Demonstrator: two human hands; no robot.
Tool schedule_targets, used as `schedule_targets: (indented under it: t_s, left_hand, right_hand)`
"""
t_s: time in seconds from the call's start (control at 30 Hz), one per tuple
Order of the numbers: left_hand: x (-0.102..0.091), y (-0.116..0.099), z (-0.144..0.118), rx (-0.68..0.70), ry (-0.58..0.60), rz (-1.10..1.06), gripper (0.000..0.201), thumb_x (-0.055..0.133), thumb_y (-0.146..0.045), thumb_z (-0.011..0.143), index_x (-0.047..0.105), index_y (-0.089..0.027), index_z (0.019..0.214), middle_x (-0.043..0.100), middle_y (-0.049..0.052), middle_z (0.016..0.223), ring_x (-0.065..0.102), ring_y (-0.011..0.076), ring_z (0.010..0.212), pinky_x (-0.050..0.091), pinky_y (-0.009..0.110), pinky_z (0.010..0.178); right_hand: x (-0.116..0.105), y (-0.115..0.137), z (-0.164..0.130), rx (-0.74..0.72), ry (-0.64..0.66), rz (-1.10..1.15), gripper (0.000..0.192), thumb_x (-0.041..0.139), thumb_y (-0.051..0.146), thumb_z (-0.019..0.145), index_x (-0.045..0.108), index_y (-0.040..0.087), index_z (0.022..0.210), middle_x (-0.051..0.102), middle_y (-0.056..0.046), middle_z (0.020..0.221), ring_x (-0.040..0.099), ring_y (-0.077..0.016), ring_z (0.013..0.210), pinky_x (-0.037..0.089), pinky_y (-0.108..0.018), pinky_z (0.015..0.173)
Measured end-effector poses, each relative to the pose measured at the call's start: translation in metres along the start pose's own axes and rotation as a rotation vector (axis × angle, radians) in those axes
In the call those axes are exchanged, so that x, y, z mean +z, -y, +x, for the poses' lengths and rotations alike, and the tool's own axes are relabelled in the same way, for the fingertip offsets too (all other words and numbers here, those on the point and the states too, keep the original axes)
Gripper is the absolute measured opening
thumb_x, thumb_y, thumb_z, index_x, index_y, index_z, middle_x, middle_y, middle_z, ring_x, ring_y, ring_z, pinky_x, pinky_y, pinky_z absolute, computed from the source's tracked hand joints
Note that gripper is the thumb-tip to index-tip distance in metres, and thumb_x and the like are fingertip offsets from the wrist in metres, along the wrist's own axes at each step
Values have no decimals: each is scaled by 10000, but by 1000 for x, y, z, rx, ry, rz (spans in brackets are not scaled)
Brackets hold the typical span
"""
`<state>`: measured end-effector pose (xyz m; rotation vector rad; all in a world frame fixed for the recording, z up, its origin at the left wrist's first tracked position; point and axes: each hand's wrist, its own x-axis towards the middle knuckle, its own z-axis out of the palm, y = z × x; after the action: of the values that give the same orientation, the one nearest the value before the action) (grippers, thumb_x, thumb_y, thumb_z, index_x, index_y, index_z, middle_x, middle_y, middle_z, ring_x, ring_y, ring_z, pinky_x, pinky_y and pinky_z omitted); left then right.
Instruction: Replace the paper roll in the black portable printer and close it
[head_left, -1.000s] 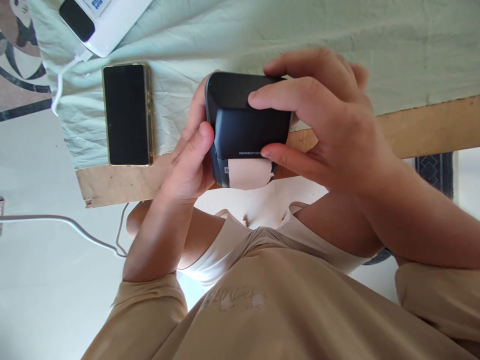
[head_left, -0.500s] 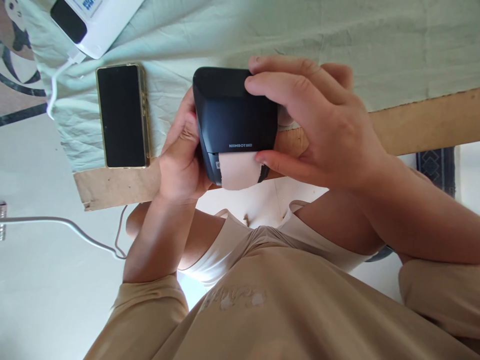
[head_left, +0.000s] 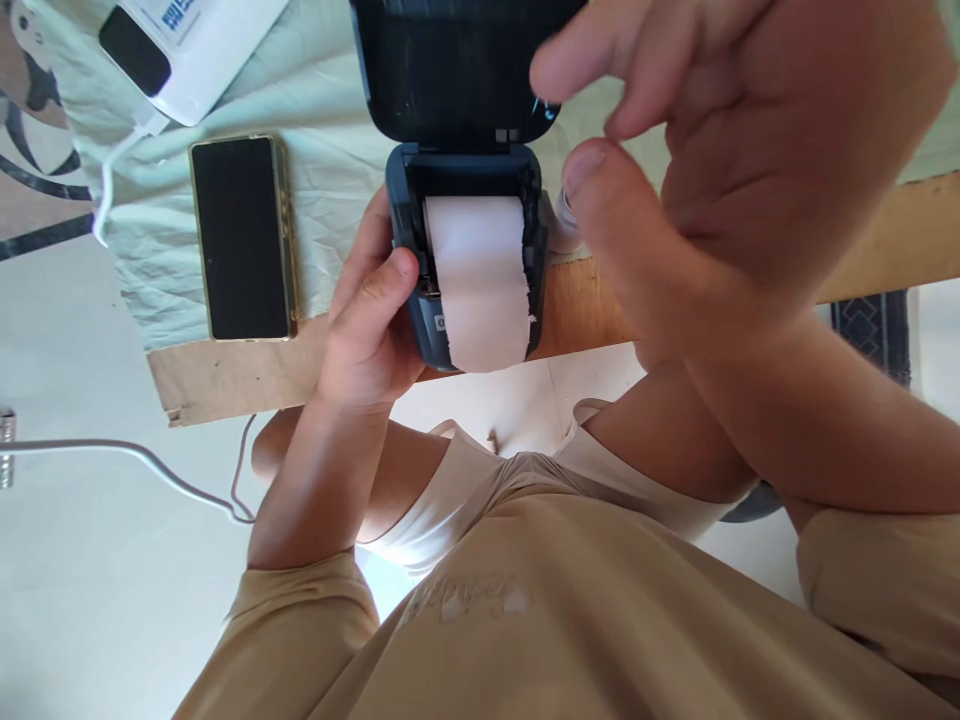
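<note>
Dark plastic fills our left hand (head_left: 367, 325), whose grip is closed on the left side of a small printer (head_left: 472, 158), the thumb pressed against its wall and the fingers reaching underneath. We hold it above the near edge of the table, though we cannot tell whether any of it rests there. Its lid (head_left: 457, 70) stands open on the far side, with the inner face toward us. In the compartment lies a roll of white paper (head_left: 484, 270), its loose strip draped over the front, the right edge ragged.

Our right hand (head_left: 720, 190) is raised to the right of the lid, its grip spread, thumb apart from the fingers and nothing between them. One fingertip overlaps the lid's right edge in our view; we cannot tell whether it touches.

Just right of the printer we see a small whitish object (head_left: 562, 235), mostly hidden. To the left, near our left hand, a dark-screened phone (head_left: 240, 240) lies face up on the pale green cloth (head_left: 322, 170). The cloth covers the table (head_left: 232, 372) except for a bare wooden strip along our side. Beyond the phone sits a white device (head_left: 232, 50) with a black panel, a white cable (head_left: 107, 190) plugged into its near end. Farther out, another pale cable (head_left: 127, 447) runs across at the left.
</note>
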<state>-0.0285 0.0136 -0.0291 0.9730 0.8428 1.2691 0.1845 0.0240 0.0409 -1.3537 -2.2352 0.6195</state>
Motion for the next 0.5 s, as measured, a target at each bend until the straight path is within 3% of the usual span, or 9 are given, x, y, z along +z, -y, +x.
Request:
schedule_targets:
  t_s: [0.17, 0.27, 0.4, 0.5]
  left_hand:
    - [-1, 3, -2, 8, -29, 8, 555, 766, -597, 828, 677, -270, 1268, 697, 57, 1190, 489, 335, 1508, 520, 499, 1186]
    - [-6, 6, -2, 29, 22, 36, 615, 728, -620, 854, 658, -282, 1362, 687, 55, 1202, 492, 335, 1503, 511, 527, 1191]
    - [-10, 5, -2, 43, 100, 74, 518, 705, -569, 874, 685, -351, 1344, 709, 49, 1193, 542, 324, 1463, 543, 505, 1165]
    - [-7, 4, -4, 45, 105, 90, 422, 696, -547, 889, 714, -321, 1244, 714, 73, 1216, 546, 330, 1461, 547, 495, 1161]
  right_hand:
    - [3, 9, 13, -60, 53, -121, 279, 579, 421, 977, 633, 259, 1198, 717, -45, 936, 683, -271, 1037, 528, -345, 762]
    - [5, 18, 17, -58, 83, -295, 169, 569, 280, 951, 663, 247, 1087, 749, -38, 1020, 685, -273, 1040, 451, -341, 697]
    - [4, 23, 19, -31, 157, -468, 254, 561, 235, 892, 680, 262, 1115, 767, -27, 1056, 683, -251, 821, 230, -345, 579]
    - [0, 21, 22, -40, 206, -394, 335, 572, 293, 858, 675, 277, 1176, 743, -33, 917, 602, -223, 699, 203, -325, 584]
